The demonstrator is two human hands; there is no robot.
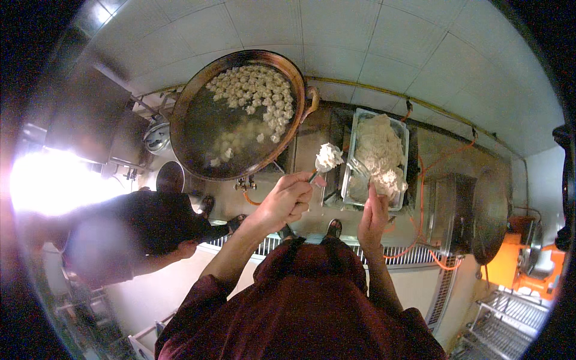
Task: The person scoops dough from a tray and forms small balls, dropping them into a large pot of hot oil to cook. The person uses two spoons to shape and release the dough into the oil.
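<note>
Well, the wide copper-coloured pan point(291, 69) dominated, and it was a busy one: pale lumps point(255, 87) crowded its far side and ran down its right side, with a few strays near its closest edge. A good many looked done, then, though dark liquid point(201, 132) lay open across the pan's left half. Right of the pan sat the rectangular tub point(350, 153), and what a heap of dough point(379, 144) it held! By that pile, plenty looked left to do.

On to the hands! Just below and right of the pan, the left hand point(285, 201) had its grip closed, fingers curled firmly round a spoon point(314, 176). Farther right of the pan, at the tub's near end, the right hand point(374, 216) kept a narrow grip, fingertips pinched on what appeared to be a metal utensil point(359, 168), its exact kind too small to tell. And up on that spoon, right of the pan and clear of its rim, perched one ragged dollop point(329, 155)!
</note>
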